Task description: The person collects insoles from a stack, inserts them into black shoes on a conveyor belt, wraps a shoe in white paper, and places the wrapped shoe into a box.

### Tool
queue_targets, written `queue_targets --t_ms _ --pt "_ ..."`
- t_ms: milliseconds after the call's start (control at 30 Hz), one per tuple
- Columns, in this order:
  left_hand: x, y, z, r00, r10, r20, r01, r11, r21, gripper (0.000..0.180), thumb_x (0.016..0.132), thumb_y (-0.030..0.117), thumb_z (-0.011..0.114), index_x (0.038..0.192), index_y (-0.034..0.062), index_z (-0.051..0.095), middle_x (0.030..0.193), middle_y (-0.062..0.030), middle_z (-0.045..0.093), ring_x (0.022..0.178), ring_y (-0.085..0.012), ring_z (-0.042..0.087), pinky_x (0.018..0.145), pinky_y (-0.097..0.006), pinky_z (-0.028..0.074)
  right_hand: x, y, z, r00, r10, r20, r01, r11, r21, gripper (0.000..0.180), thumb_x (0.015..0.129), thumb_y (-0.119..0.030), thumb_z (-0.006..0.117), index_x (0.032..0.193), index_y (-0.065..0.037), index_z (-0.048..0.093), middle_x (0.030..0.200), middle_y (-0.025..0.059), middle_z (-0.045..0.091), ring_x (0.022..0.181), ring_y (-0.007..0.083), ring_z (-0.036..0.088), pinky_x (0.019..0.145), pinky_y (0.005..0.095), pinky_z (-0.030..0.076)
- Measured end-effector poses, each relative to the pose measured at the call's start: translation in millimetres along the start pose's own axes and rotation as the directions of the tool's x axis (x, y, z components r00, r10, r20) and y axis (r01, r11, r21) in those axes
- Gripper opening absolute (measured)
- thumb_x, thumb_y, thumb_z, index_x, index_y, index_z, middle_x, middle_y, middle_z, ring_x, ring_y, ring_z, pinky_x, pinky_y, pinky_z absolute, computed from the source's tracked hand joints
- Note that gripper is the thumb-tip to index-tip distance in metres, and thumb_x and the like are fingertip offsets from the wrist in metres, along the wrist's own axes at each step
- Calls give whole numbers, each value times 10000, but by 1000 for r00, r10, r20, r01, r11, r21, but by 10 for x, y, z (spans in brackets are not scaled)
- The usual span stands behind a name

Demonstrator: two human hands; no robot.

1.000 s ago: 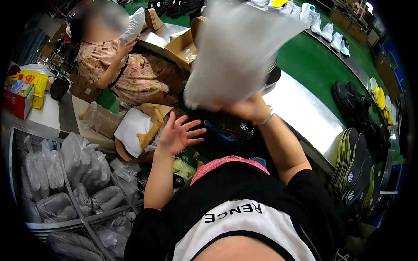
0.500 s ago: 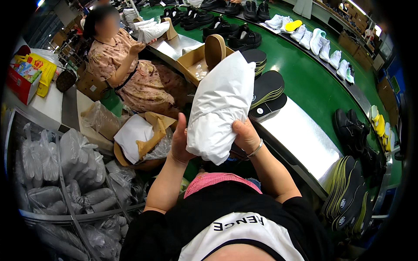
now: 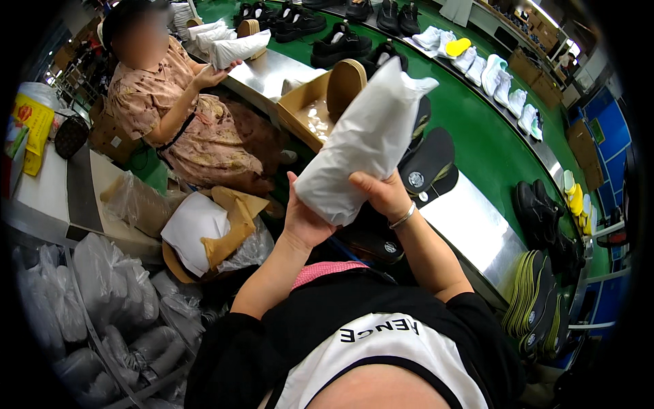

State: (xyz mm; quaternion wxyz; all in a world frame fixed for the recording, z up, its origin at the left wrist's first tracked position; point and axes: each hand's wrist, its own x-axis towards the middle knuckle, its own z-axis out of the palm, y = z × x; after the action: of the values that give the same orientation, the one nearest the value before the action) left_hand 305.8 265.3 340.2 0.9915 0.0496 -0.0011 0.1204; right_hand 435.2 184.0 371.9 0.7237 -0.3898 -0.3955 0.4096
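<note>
Head view. Both hands hold one white paper bundle [image 3: 364,146] raised at centre frame, tilted with its top end to the far right. Left hand [image 3: 304,217] supports the low left end from beneath, fingers wrapped on the bundle. Right hand [image 3: 383,194] grips the low right edge, fingers closed on the paper; a bracelet [image 3: 403,218] sits at the wrist.

Behind the bundle, an open brown carton [image 3: 306,112] rests on the steel counter [image 3: 477,228]. Black soles [image 3: 430,160] lie just right of the bundle. A green belt [image 3: 477,123] runs far right, carrying black shoes [image 3: 340,44] and white shoes [image 3: 497,71]. A sole stack [image 3: 535,307] stands on edge at near right.

Far left, a seated person [image 3: 180,112] holds a second white bundle [image 3: 238,48]. A yellow package [image 3: 30,129] sits at the left edge. Clear plastic bags [image 3: 88,307] fill the near left. White sheets on brown paper [image 3: 204,228] lie left of the hands.
</note>
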Motion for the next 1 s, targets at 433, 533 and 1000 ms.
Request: queue_targets --t_ms 433,533,1000 --pt "769 1738 -177 860 467 -203 -387 858 338 720 695 482 578 1196 22 341 1163 -106 431 1053 -257 437 849 -421 398 961 532 70 879 292 -377 -281 956 86 399 844 -270 470 1154 -40 370 1123 87 451 1021 169 432 866 319 348" --pt "1247 2390 -382 749 614 -249 -476 760 442 664 696 412 612 1166 20 356 1146 -97 435 1039 -245 438 848 -405 400 753 374 8 919 284 -273 -301 953 -22 318 842 -219 462 1095 -28 426 1036 60 489 949 137 462 813 275 368" --pt "2754 3710 -2079 428 774 -467 -465 632 621 969 635 236 690 1261 52 -25 1178 -148 394 1039 -264 421 843 -396 390 -1895 991 -33 158 559 -814 -782 575 243 189 812 -157 502 933 -12 508 879 62 567 744 134 554 629 238 446"
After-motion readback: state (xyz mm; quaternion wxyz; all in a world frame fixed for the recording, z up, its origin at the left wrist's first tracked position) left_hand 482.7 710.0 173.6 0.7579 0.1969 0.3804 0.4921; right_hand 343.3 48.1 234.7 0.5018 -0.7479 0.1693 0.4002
